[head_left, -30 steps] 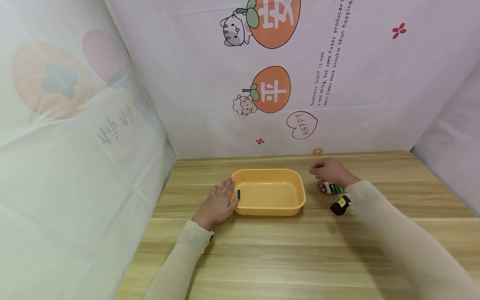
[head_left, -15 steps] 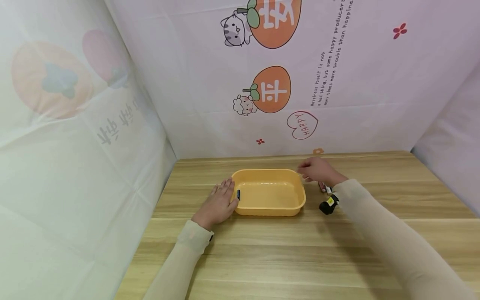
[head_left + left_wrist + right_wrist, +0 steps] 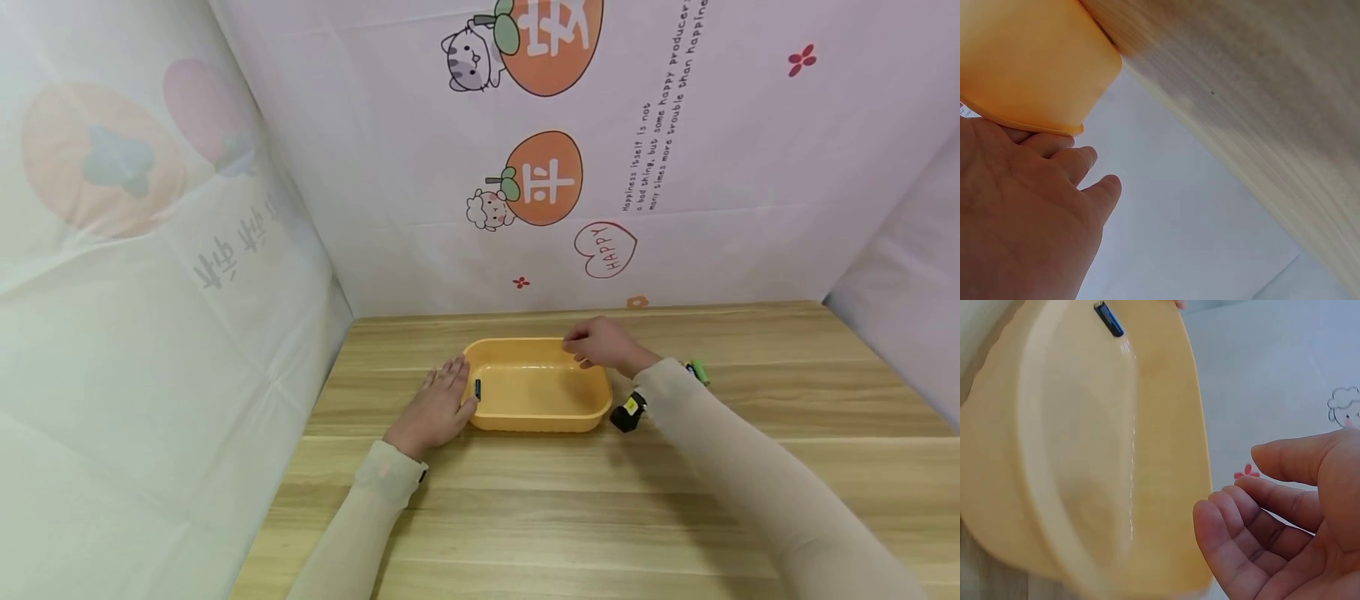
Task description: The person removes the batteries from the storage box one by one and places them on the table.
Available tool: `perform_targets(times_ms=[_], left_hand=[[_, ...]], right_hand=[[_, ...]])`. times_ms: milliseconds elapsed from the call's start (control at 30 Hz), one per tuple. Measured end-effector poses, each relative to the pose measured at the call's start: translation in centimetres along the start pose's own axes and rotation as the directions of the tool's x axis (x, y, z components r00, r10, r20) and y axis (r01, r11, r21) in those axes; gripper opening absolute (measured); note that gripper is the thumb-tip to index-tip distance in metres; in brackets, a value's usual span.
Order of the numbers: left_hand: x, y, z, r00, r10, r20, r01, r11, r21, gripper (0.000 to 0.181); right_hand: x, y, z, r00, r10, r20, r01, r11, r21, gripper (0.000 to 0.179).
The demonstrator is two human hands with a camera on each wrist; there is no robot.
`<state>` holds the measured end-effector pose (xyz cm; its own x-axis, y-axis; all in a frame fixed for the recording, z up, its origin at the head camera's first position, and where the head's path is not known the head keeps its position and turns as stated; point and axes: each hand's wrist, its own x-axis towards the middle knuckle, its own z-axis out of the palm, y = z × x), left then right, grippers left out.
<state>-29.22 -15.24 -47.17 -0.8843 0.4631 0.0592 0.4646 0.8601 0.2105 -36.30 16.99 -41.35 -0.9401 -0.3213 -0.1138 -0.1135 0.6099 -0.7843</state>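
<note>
A yellow plastic tray [image 3: 538,425] lies on the table. One dark blue battery [image 3: 477,389] sits inside it near the left end; the right wrist view also shows this battery [image 3: 1109,319]. My left hand [image 3: 435,406] rests against the tray's left rim with straight fingers; in the left wrist view that hand's fingers [image 3: 1074,164] touch the rim from outside. Over the tray's back right part hovers my right hand [image 3: 603,343], fingers loosely bent. Nothing shows between that hand's thumb and fingers [image 3: 1210,519]. A green battery [image 3: 700,372] lies right of the tray, partly behind the right sleeve.
The wood-grain table [image 3: 525,517] ends at a white printed cloth [image 3: 420,167] behind it. Cloth also hangs at the left and right sides. Other batteries near the green one are mostly hidden by the right forearm.
My right hand has moved left, from above the row of batteries to over the tray's right part. My left hand, the tray and the battery in it have stayed put.
</note>
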Motion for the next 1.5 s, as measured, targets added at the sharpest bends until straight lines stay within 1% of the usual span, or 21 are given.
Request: perform_targets(times_ms=[133,267,567,800,1033,1200,1367,1500], left_hand=[[0.0,-0.1,0.1,1.000,0.001,0.006,-0.001,1.000,0.015,0.072],[0.0,-0.1,0.1,1.000,0.004,0.009,-0.005,1.000,0.028,0.072],[0.0,-0.3,0.3,1.000,-0.005,0.014,0.004,0.999,0.043,0.071],[0.1,-0.1,0.4,1.000,0.001,0.008,-0.002,1.000,0.022,0.071],[0.1,0.3,0.1,1.000,0.003,0.007,-0.003,1.000,0.028,0.070],[0.1,0.2,0.0,1.000,0.003,0.011,-0.004,0.999,0.038,0.071],[0.2,0.0,0.2,1.000,-0.005,0.008,0.005,0.999,0.039,0.073],[0.3,-0.1,0.4,1.000,-0.012,0.007,0.011,0.999,0.035,0.073]], right_hand=[[0.2,-0.4,0.9,1.000,-0.023,0.006,0.023,0.999,0.022,0.025],[0.6,-0.5,1.8,1.000,-0.028,0.008,0.028,0.998,0.053,0.025],[1.2,-0.8,3.7,0.998,-0.056,0.021,0.054,0.995,0.085,0.021],[1.7,-1.1,4.4,0.998,-0.051,0.044,0.048,0.997,0.061,0.019],[2.3,-1.4,4.9,0.996,-0.049,0.077,0.044,0.997,0.065,0.022],[2.7,-1.8,5.6,0.994,-0.025,0.104,0.018,0.997,0.069,0.023],[3.0,-2.3,6.5,0.992,-0.027,0.125,0.021,0.999,0.047,0.025],[3.4,-2.5,7.3,0.993,-0.021,0.116,0.016,0.999,0.044,0.023]])
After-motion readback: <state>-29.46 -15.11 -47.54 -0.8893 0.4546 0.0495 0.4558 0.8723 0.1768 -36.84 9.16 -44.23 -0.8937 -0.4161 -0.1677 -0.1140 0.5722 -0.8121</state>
